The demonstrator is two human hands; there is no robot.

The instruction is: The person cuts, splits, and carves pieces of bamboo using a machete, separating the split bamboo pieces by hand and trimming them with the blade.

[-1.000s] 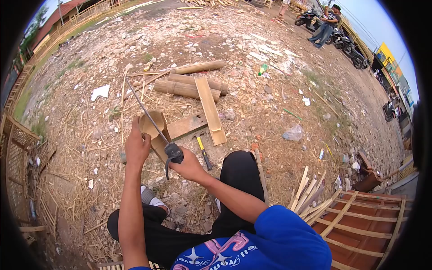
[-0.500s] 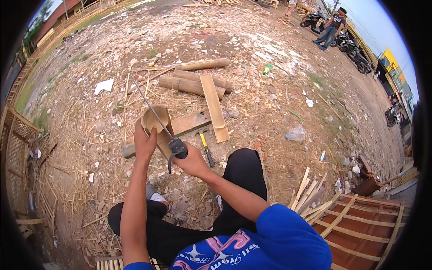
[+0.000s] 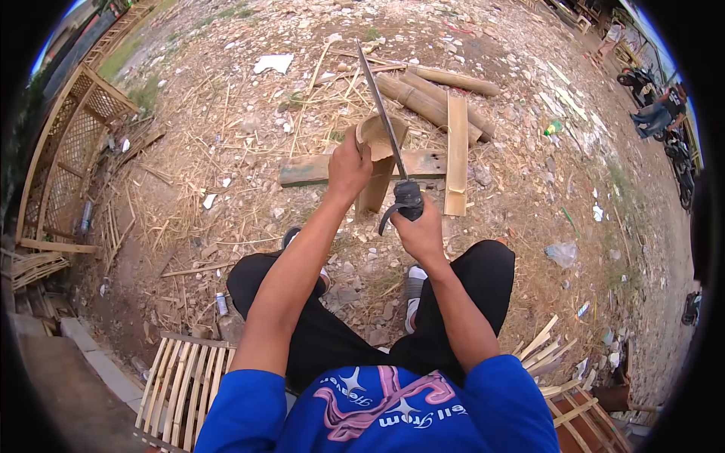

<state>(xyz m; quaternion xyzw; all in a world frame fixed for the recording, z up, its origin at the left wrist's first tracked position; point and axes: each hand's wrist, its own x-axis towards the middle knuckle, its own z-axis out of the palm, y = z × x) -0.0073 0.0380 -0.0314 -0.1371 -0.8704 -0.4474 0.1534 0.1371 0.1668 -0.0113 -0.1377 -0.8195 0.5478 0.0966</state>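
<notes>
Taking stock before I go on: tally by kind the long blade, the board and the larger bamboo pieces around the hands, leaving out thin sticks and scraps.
Bamboo poles on the ground: 3
Flat split bamboo strip: 1
Held bamboo piece: 1
Wooden board: 1
Long blade: 1
Total: 7

Ground [image 3: 521, 219]: dirt w/ rubble & straw. Plank [image 3: 306, 171] flat, split bamboo [image 3: 457, 136] across its R end. 3 poles [image 3: 415, 100] just beyond, approx. side by side. White scrap [image 3: 273, 63] far L; green btl [image 3: 553, 127] & clear bag [image 3: 561, 254] R.
</notes>
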